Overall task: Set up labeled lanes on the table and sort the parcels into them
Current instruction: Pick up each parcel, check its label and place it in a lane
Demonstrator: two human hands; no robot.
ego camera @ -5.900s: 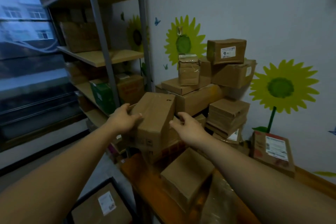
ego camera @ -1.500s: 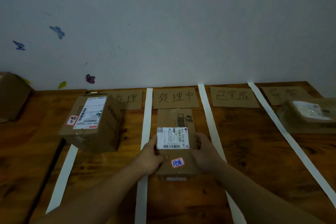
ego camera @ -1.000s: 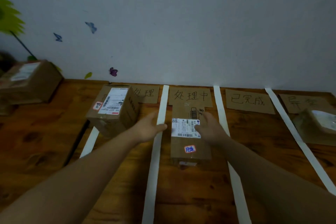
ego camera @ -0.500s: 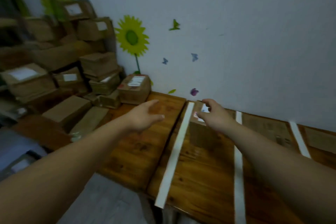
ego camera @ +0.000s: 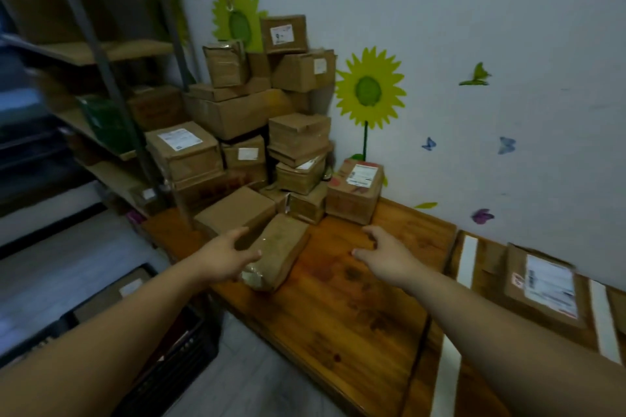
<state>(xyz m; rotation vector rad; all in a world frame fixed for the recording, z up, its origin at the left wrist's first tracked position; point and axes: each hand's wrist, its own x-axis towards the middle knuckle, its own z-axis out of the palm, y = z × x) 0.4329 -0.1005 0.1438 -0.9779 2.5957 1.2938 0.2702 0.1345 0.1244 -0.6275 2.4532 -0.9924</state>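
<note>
Next grab looks like the flat wrapped parcel (ego camera: 281,247), on the table (ego camera: 338,315) just in front of the pile (ego camera: 237,115). I'd guess it's light, a bit squishy, with slick wrap, so take both long edges. Left hand (ego camera: 230,257) is spread at its edge, contact unclear; right hand (ego camera: 382,254) is spread and empty, also in front of the pile. Count: roughly fifteen boxes piled; one sorted parcel (ego camera: 542,291) well right of the pile; two tape strips (ego camera: 467,254).

- A stack of parcels (ego camera: 257,112) fills the upper centre of the frame, on the table's (ego camera: 338,308) far end against the wall.
- A shelf rack (ego camera: 111,85) stands left of the stack.
- A flat parcel (ego camera: 283,247) lies before the stack, with the left hand (ego camera: 230,257) at its left end and the right hand (ego camera: 382,257) apart on its right.
- At the right edge, a labelled parcel (ego camera: 542,294) lies between two tape strips (ego camera: 467,257).
- A crate (ego camera: 176,366) sits on the floor, lower left.
</note>
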